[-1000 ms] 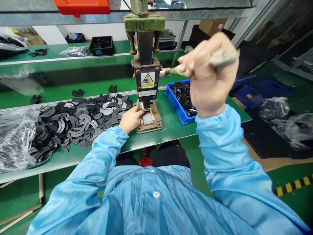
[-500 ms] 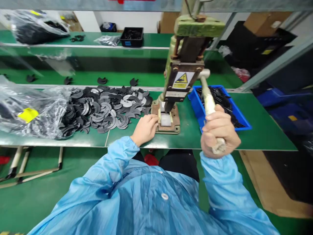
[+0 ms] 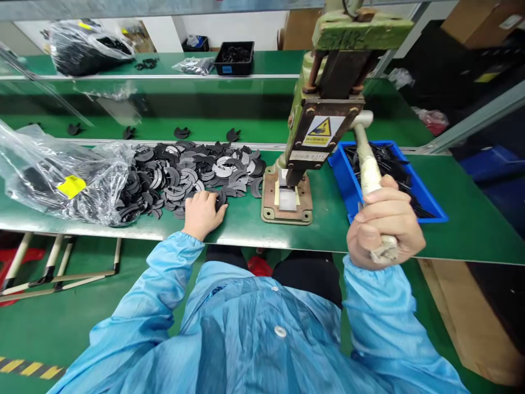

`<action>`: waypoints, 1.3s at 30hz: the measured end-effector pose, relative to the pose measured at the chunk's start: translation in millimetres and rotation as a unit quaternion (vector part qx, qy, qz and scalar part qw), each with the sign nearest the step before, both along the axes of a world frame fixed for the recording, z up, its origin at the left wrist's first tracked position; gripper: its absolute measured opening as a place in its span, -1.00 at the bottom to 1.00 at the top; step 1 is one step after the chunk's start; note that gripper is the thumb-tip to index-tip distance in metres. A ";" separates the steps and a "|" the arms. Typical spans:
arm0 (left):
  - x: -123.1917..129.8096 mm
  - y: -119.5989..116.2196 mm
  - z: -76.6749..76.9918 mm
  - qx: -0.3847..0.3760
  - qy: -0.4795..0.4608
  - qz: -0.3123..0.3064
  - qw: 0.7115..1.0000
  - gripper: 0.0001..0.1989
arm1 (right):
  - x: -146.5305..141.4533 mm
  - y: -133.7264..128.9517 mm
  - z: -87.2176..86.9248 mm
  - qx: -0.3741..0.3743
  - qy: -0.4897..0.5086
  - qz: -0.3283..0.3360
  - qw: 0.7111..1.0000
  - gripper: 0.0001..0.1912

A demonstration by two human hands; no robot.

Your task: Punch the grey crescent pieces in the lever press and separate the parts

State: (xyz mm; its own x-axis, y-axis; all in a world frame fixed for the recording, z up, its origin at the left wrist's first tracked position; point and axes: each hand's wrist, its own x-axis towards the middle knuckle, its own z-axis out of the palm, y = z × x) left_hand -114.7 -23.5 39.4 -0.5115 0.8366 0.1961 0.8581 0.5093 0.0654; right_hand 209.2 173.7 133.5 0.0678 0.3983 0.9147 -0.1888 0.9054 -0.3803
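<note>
My right hand (image 3: 385, 224) is wrapped round the cloth-covered handle (image 3: 369, 167) of a green hand press (image 3: 334, 76). Near the front edge, my left hand (image 3: 204, 213) rests at the pile of dark crescent-shaped pieces (image 3: 192, 169). One dark piece (image 3: 220, 201) lies between its thumb and fingers, which are partly hidden from view. Between my hands stands the press base (image 3: 268, 203), with a pale block (image 3: 287, 200) under the dark ram. A warning label is stuck on the front of the press.
A blue bin (image 3: 430, 210) of black parts stands right of the press. A clear plastic bag (image 3: 98, 191) lies left of the pile. On the back shelf are a black tray (image 3: 233, 68) and another filled bag (image 3: 86, 52).
My left hand has moved left from the press base to the pile of pieces. My right hand still holds the handle. The whole view has shifted slightly.
</note>
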 end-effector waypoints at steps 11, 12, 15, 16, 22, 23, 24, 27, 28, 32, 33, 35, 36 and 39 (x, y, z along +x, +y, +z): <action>-13.9 9.1 6.2 0.082 -0.037 -0.028 0.996 -0.57 | 1.8 -4.8 2.2 0.020 -0.026 -0.002 0.999 -0.66; -14.1 10.9 8.6 0.117 -0.056 -0.033 0.991 -0.61 | 1.9 -5.4 2.2 0.020 -0.026 0.003 0.999 -0.67; -3.3 24.9 17.0 0.221 -0.216 -0.044 0.950 -0.70 | 2.7 -5.9 1.6 0.023 -0.025 0.020 0.999 -0.68; 4.3 32.7 19.8 0.237 -0.308 -0.047 0.920 -0.69 | 3.0 -5.7 1.2 0.023 -0.025 0.024 0.999 -0.68; 61.8 100.2 32.5 0.155 -0.647 -0.065 0.744 -0.56 | 5.5 -3.9 -0.5 0.032 -0.042 0.020 0.998 -0.70; 68.1 111.6 34.1 0.142 -0.655 -0.059 0.740 -0.58 | 6.2 -3.7 -0.7 0.034 -0.043 0.018 0.998 -0.70; 72.9 122.0 35.4 0.132 -0.661 -0.052 0.737 -0.61 | 7.0 -3.5 -0.8 0.034 -0.046 0.016 0.998 -0.70; 79.0 145.5 37.2 0.101 -0.676 -0.034 0.729 -0.64 | 9.2 -3.5 -1.6 0.030 -0.070 -0.004 0.997 -0.65; 79.0 150.6 37.0 0.091 -0.679 -0.034 0.727 -0.64 | 9.6 -3.8 -1.8 0.027 -0.077 -0.014 0.997 -0.63; 75.4 161.8 33.9 0.063 -0.662 -0.039 0.746 -0.63 | 8.4 -6.9 -1.9 0.015 -0.061 -0.010 0.998 -0.63; 74.4 163.6 33.3 0.055 -0.653 -0.039 0.755 -0.62 | 7.5 -8.0 -1.4 0.010 -0.054 -0.006 0.998 -0.65; 73.0 167.4 33.4 0.037 -0.635 -0.032 0.771 -0.62 | 5.8 -9.8 -0.4 0.006 -0.047 -0.012 0.999 -0.66; 72.8 169.7 34.3 0.025 -0.629 -0.027 0.776 -0.62 | 5.0 -10.4 0.1 0.007 -0.046 -0.015 0.999 -0.66; 74.4 178.3 39.8 -0.005 -0.621 -0.019 0.783 -0.67 | 3.0 -10.5 0.6 0.015 -0.033 -0.002 0.999 -0.68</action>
State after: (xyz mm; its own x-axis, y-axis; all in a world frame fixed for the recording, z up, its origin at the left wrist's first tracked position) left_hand -40.4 154.8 79.2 -0.2775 0.8537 -0.4407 0.1496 0.4915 0.8579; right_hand 212.2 163.2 134.2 0.0085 0.3713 0.9285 -0.1602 0.9170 -0.3653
